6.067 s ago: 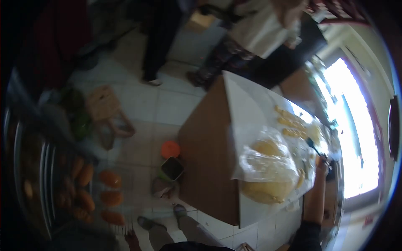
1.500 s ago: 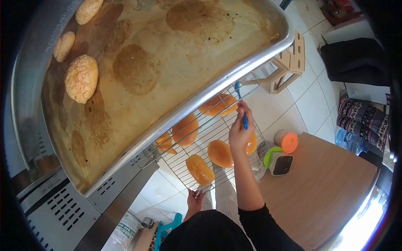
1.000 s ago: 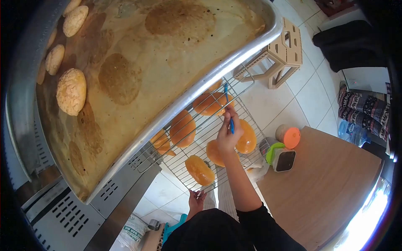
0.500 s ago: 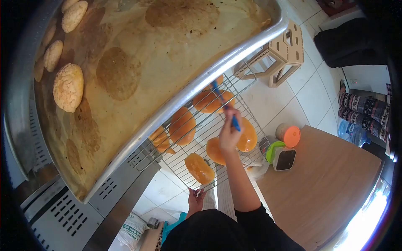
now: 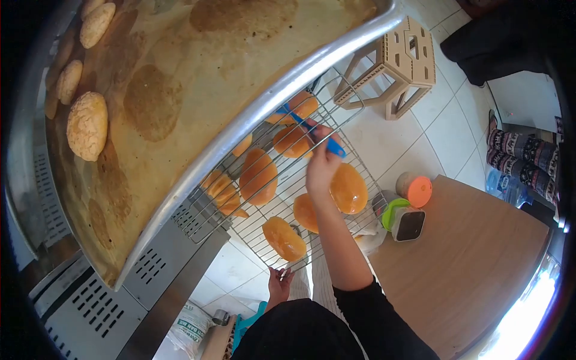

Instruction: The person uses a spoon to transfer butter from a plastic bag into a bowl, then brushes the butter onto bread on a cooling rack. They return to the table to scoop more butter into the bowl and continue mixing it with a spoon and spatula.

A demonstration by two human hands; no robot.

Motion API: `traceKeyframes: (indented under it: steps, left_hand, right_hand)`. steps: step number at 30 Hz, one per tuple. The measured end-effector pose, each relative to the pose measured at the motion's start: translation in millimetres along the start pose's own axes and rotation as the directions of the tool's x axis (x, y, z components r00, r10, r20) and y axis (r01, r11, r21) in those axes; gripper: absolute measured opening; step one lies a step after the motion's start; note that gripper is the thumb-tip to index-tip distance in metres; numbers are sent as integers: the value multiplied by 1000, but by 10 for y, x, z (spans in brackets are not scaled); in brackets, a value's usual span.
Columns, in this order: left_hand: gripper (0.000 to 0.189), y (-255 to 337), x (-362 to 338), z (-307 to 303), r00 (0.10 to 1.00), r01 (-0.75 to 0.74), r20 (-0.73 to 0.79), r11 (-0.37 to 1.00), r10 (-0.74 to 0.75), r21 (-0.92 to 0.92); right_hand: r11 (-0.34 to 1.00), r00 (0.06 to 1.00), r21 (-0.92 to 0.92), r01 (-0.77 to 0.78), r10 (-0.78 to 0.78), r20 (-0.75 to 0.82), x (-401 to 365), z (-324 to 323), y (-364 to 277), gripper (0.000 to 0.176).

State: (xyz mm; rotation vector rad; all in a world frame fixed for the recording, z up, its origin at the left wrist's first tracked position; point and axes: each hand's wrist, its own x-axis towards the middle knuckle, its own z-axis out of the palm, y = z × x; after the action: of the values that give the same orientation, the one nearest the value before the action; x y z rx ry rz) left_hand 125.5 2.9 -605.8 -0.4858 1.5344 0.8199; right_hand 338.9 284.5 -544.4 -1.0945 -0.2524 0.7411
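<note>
My right hand (image 5: 323,157) is closed round the handle of a blue brush (image 5: 336,147), whose head reaches over the buns at the far part of a wire rack (image 5: 279,214). Under and beside that hand lie brown buns, among them a glossy one (image 5: 348,188) to its right. My left hand (image 5: 280,284) grips the near edge of the rack, close to a shiny oval bun (image 5: 284,239). Toward the rack's left side is a ridged, twisted bread (image 5: 223,192). The large tray's rim hides part of the rack.
A large metal tray (image 5: 240,129) with crackled buns (image 5: 87,126) fills the upper left. At the right stand a folding stool (image 5: 409,51), a wooden table (image 5: 462,258), an orange-lidded jar (image 5: 418,191) and a green-lidded container (image 5: 393,215). A person's patterned trouser legs (image 5: 522,153) show far right.
My right hand has shifted slightly left and away from me with the brush, whose head now lies further left. The tray sits a little further left in view, showing more of the rack.
</note>
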Motion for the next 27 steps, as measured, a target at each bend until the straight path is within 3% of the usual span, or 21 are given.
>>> traceKeyframes:
  steps: [2,5,6,8,9,11,12,15,16,18,20,23,25,27]
  left_hand:
    - [28,2,17,-39,1000,0,-9,1000,0,-1]
    - [29,9,20,-52,1000,0,24,1000,0,7]
    - [29,9,10,-43,1000,0,-3,1000,0,14]
    - [29,3,3,-18,1000,-1,-26,1000,1,13]
    - [29,7,1,-21,1000,-3,-7,1000,3,11]
    - [28,7,4,-19,1000,-5,11,1000,5,6]
    - [28,7,4,-17,1000,-2,9,1000,2,-4]
    - [26,2,-11,-9,1000,-4,6,1000,4,-8]
    - [26,8,-16,2,1000,-11,16,1000,11,-6]
    - [25,12,-3,-19,1000,-3,7,1000,3,-11]
    - [25,2,16,-30,1000,3,-1,1000,-3,-26]
    - [25,-4,41,-60,1000,-4,27,1000,4,-23]
    - [25,-11,44,-67,1000,-16,24,1000,17,-19]
    - [25,-9,10,0,1000,-22,-16,1000,22,-3]
  right_hand:
    - [998,998,53,-39,41,-38,122,78,60,18]
    - [971,992,-236,-33,3,-127,339,-52,60,16]
    - [971,992,-235,-35,5,-125,365,-125,1,16]
    - [999,980,0,41,-41,-196,379,-257,-123,16]
    - [999,981,1,42,-41,-191,373,-304,-188,16]
    - [971,952,-205,124,-175,-252,329,-375,-282,14]
    - [971,953,-206,122,-173,-250,298,-368,-278,14]
    - [993,995,-83,82,-86,-42,167,-302,-165,14]
    - [993,995,-82,80,-84,-47,150,-315,-164,14]
    - [978,994,-202,49,-67,-85,116,-369,-151,14]
    - [979,988,-196,64,-89,-125,95,-432,-145,15]
    - [971,983,-173,162,-174,-57,31,-381,-159,14]
    - [941,979,-276,196,-170,114,-75,-204,-81,14]
    - [912,976,-367,184,-127,175,-118,-44,-24,12]
